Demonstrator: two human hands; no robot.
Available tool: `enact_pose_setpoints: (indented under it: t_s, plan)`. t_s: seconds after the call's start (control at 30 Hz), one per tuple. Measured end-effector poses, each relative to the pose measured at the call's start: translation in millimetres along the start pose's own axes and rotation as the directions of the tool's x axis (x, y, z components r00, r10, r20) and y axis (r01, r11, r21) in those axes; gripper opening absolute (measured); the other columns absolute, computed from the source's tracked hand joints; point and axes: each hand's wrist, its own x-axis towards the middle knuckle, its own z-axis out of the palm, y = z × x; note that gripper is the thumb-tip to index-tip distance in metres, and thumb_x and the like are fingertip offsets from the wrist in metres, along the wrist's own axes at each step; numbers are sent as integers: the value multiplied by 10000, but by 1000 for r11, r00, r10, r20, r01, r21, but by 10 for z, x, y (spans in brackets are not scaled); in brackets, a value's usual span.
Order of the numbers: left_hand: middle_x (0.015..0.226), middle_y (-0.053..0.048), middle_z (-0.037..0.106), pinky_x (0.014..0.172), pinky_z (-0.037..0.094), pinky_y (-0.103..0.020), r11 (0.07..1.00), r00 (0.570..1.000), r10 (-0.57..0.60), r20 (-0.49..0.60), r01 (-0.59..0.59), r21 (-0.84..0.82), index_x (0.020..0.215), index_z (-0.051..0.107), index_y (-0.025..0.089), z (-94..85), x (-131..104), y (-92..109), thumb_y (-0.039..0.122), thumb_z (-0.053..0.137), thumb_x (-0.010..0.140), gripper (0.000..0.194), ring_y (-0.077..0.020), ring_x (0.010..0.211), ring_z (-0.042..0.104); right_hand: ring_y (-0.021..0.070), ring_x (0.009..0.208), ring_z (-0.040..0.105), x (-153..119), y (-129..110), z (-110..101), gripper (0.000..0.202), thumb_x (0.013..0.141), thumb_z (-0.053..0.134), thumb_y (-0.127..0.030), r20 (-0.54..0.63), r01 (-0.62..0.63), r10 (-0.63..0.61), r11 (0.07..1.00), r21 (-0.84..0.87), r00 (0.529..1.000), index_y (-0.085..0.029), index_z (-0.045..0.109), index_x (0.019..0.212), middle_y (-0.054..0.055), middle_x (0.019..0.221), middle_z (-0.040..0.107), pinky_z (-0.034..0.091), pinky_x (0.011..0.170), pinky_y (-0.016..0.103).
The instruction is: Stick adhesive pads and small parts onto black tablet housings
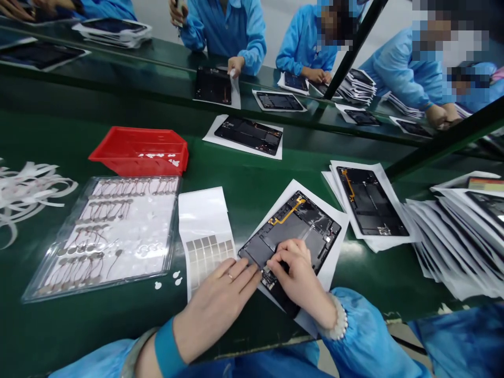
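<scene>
An opened tablet housing [293, 239] lies at a slant on white paper [339, 223], its dark inside facing up and an orange flex cable [289, 214] near its upper left edge. Stretched flat, my left hand [220, 299] rests its fingertips on the housing's lower left corner and partly covers a sheet of grey square stickers [202, 215]. Over the lower part of the housing, beside a small circuit board [269, 280], my right hand [297, 275] has thumb and fingers pinched together. Whatever is between those fingertips is hidden.
Left of the sheet, a clear tray [169, 257] holds rows of small wired discs. Behind it stands a red bin [137, 149]. Paper strips [33, 184] lie far left. More housings [372, 202] and a paper-layered stack [452, 247] sit right. Co-workers in blue [236, 31] sit opposite.
</scene>
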Motion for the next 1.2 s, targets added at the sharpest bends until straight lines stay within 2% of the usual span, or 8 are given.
enact_pose_setpoints:
  t_s: [0.2, 0.5, 0.6, 0.8, 1.0, 1.1, 1.2]
  plan:
    - [1112, -25, 664, 969, 307, -370, 1000, 1000, -10, -5, 10, 6, 1132, 605, 162, 8, -8, -5, 49, 304, 920, 385, -208, 1030, 556, 231, 969, 448, 4, -3, 4, 173, 870, 565, -234, 3, -1, 1, 1000, -9, 1000, -220, 641, 715, 38, 891, 587, 339, 822, 381]
    - [1107, -32, 663, 964, 336, -357, 1000, 1000, 0, -5, 0, 30, 1140, 592, 177, 3, -13, -10, 87, 395, 911, 315, -196, 1037, 560, 220, 942, 450, 8, 1, 6, 171, 869, 582, -216, -5, 18, -18, 1000, -5, 1000, -211, 629, 705, 27, 872, 584, 330, 814, 379]
    - [1100, -32, 668, 970, 334, -359, 1000, 1000, -5, -21, 6, 26, 1129, 598, 173, 9, -15, -2, 80, 372, 917, 324, -194, 1032, 564, 221, 934, 446, 8, 5, 9, 170, 865, 587, -213, -11, 24, -24, 1000, 5, 1000, -210, 625, 699, 27, 866, 580, 329, 804, 384]
    - [1124, 5, 674, 981, 318, -329, 996, 992, 91, -83, -92, -8, 1028, 628, 181, 37, 14, 30, 100, 300, 959, 346, -167, 1046, 565, 223, 923, 448, 11, 21, 22, 160, 857, 590, -193, -22, 47, -46, 999, 15, 999, -210, 627, 702, 30, 864, 579, 335, 805, 399]
    - [1145, -7, 669, 974, 331, -326, 997, 996, 81, -44, -81, 2, 1071, 609, 169, 55, 26, 75, 91, 297, 947, 345, -165, 1059, 575, 230, 930, 462, 8, 10, -3, 151, 854, 595, -200, -18, 56, -57, 998, -9, 998, -212, 630, 708, 33, 870, 585, 361, 790, 401]
    - [1142, -39, 665, 962, 356, -330, 989, 991, 134, 6, -134, 57, 1075, 605, 151, 40, 43, 102, 101, 333, 928, 313, -181, 1078, 566, 230, 908, 485, 8, 14, -40, 174, 882, 564, -240, 5, 99, -98, 994, -46, 995, -213, 621, 720, 41, 881, 590, 390, 779, 403]
    - [1170, -70, 646, 955, 378, -340, 975, 981, 192, 40, -196, 109, 1077, 603, 137, 9, 61, 101, 109, 370, 914, 286, -198, 1083, 562, 241, 911, 517, 28, 86, -88, 133, 914, 508, -280, -48, 129, -133, 989, -76, 990, -216, 615, 866, 68, 939, 592, 426, 787, 417]
